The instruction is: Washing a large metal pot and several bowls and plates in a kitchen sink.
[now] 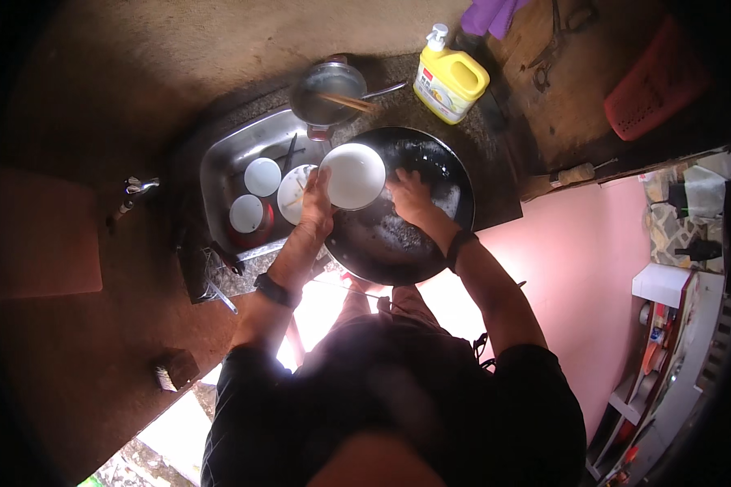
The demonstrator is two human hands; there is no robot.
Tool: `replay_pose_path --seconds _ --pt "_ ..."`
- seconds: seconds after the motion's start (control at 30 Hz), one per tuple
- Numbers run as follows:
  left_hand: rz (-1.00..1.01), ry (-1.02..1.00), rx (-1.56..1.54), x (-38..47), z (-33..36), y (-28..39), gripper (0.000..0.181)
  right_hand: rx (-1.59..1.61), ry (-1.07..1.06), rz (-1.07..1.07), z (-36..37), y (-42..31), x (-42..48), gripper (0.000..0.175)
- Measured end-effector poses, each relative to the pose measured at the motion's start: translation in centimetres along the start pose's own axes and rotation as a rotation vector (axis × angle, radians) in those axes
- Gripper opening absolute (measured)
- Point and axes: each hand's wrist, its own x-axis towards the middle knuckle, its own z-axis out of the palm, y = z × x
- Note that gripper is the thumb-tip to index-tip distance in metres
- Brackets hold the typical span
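Observation:
My left hand [318, 204] grips a white bowl [353, 176] by its left side, its hollow facing up. The bowl is tilted a little over the left part of a large black wok [396, 259]. Inside the wok are wet, whitish patches that look like suds. My right hand [411, 198] is over the wok, close to the bowl's right rim, with its fingers apart and no object visible in it. Just left of my left hand, a white dish [291, 190] with chopsticks across it sits in the steel sink [219, 164]. Two white cups or small bowls [262, 176] are beside it.
Behind the wok stands a lidded-looking pot [326, 82] with chopsticks [347, 101] across it. A yellow pump jug of detergent [451, 85] is at the back right. Purple gloves or cloth [490, 17], scissors [548, 49] and a red plastic basket [652, 91] lie farther off. A faucet [140, 185] is at left.

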Motion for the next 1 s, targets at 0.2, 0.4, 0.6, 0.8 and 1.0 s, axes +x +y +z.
replay_pose_path --seconds 0.2,0.4,0.6,0.8,1.0 --pt "-0.553 -0.343 -0.25 0.7 -0.5 0.2 0.027 0.618 0.035 -0.303 -7.0 -1.0 -1.9 0.032" --pt "-0.662 -0.846 -0.596 1.7 -0.8 -0.8 0.023 0.586 0.602 -0.344 -8.7 -8.9 -4.1 0.028" --pt "-0.673 -0.61 -0.496 -1.5 1.3 3.2 0.023 0.172 0.751 -0.36 -8.3 -9.0 1.1 0.03" --pt "-0.731 -0.687 -0.443 0.3 -0.3 3.0 0.017 0.536 0.6 0.013 -10.6 -6.5 7.2 0.021" --pt "-0.753 -0.844 -0.334 -0.9 -1.0 2.6 0.013 1.543 -0.214 0.468 -6.9 -0.6 8.0 0.024"
